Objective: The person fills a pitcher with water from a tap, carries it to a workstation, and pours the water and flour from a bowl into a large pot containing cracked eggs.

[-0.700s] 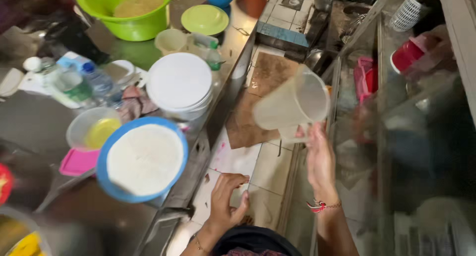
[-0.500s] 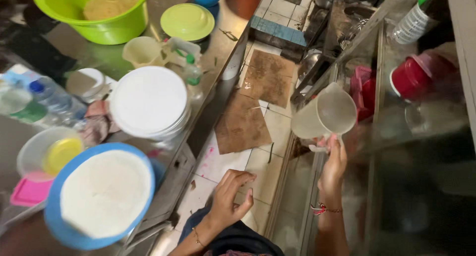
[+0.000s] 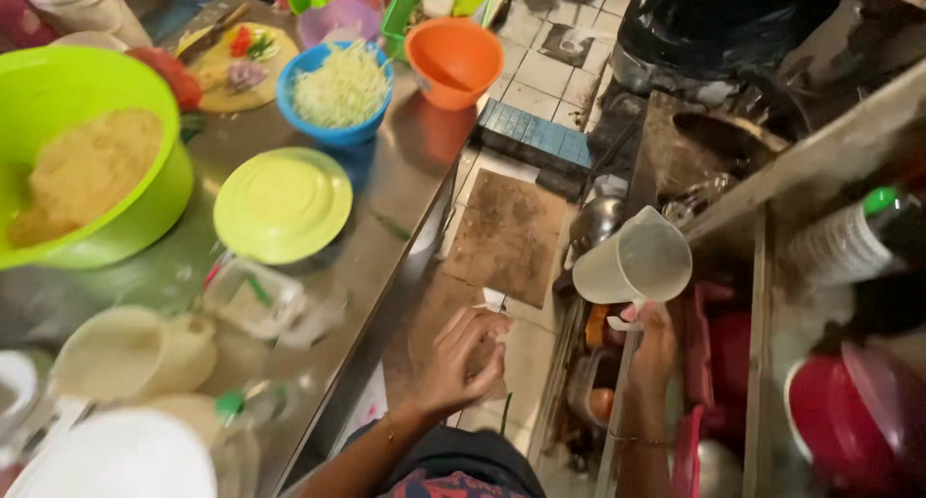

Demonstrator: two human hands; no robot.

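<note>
Right hand (image 3: 654,349) grips the clear plastic jug (image 3: 632,262) by its handle beside the shelf edge (image 3: 762,286); keep it level, left hand (image 3: 463,358) loosely curled, empty.

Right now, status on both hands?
Right hand grips translucent plastic jug by its handle, tipped sideways. Left hand empty, loosely curled. Nothing between them.

Translucent white jug (image 3: 637,260), orange bowl (image 3: 453,59)
</note>
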